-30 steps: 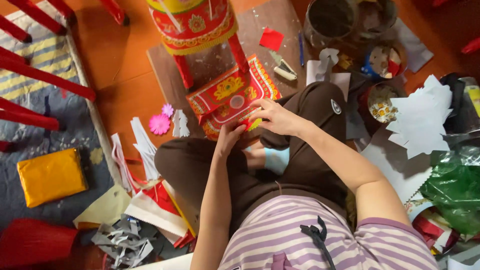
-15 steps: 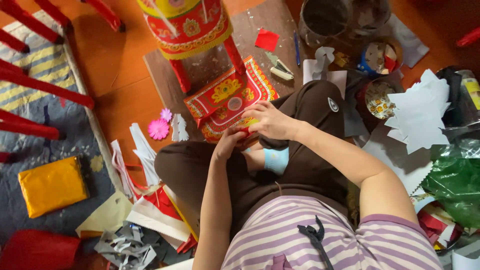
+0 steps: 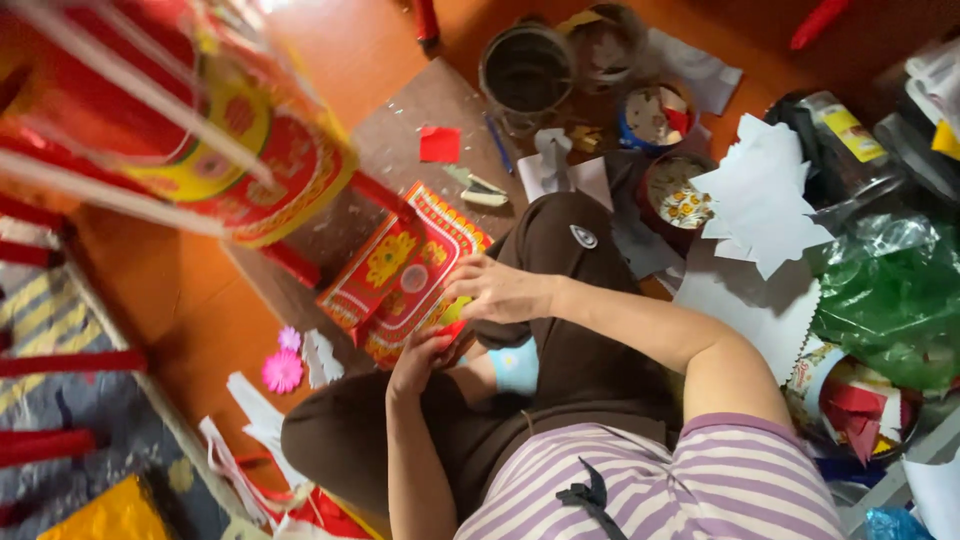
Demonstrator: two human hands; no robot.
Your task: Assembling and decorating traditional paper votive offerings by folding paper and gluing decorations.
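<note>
Bare brown cardboard mat (image 3: 400, 120) ahead lies open around a small red paper square (image 3: 439, 144), hemmed by the big red-and-yellow paper lantern (image 3: 250, 160) left and round tins (image 3: 655, 112) right

My view swung toward 10 o'clock, red and gold lantern (image 3: 240, 150) now looming blurred at 10 o'clock, right hand (image 3: 497, 290) and left hand (image 3: 420, 358) shifted lower on red decorated panel (image 3: 400, 275), yellow packet (image 3: 110, 515) nearly out at 7 o'clock.

Under the right hand (image 3: 497, 290) lies a red card (image 3: 400, 270) with yellow patterns; just left of the left hand (image 3: 420, 360), a pink paper flower (image 3: 282, 371); nearby, a purple-and-white striped shirt (image 3: 690, 490).
</note>
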